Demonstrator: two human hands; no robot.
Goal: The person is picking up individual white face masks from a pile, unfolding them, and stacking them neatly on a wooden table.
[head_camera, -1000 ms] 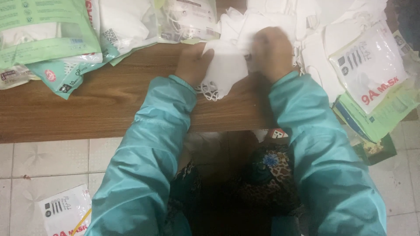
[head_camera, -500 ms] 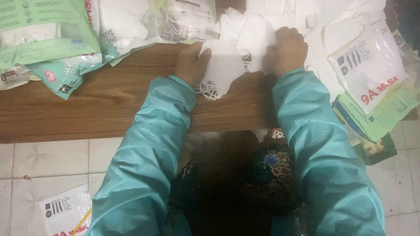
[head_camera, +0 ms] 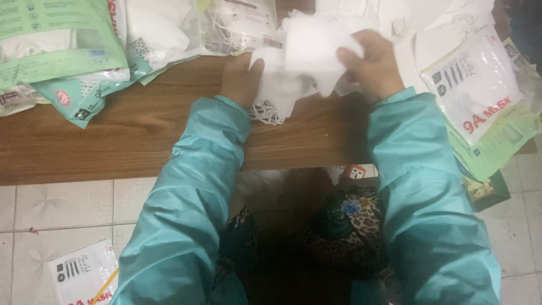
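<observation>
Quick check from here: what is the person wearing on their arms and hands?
Both arms are in shiny teal jacket sleeves, creased and puffy, with gathered cuffs at the wrists. The left hand and right hand are bare: no gloves, rings or watch visible.

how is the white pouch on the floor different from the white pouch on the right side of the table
The floor pouch lies alone on the pale tiles at the lower left, cut off by the picture's edge. The table pouch rests on top of a stack of green packs near the right hand and shows whole. The floor pouch looks creased; the table pouch looks smoother and glossier. Both are white, with a dark mark at the upper left and red lettering lower down.
</observation>
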